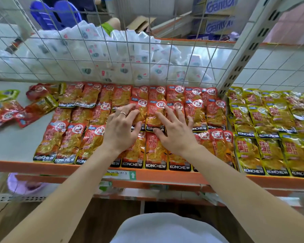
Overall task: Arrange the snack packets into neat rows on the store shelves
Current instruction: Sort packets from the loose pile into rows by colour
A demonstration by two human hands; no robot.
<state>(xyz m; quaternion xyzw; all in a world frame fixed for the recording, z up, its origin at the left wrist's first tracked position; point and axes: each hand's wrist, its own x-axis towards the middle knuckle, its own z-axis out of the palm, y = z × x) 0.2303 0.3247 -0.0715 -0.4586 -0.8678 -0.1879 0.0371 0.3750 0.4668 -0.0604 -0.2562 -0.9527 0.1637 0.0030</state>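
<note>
Person: bare forearms (68,190). Ring (123,113): one, thin, pale metal, on a finger of the left hand (121,128). Torso: plain white garment (167,228), seen from above, lower edge.

Past the wire grid (106,50), top left of your view: blue plastic stools (54,14). Just right of them, an open cardboard box (141,23). Upper right: stacked cartons (218,16) with blue lettering. Far right: white floor tiles (270,71). Lower left, beneath you: a lilac basin (22,186).
</note>
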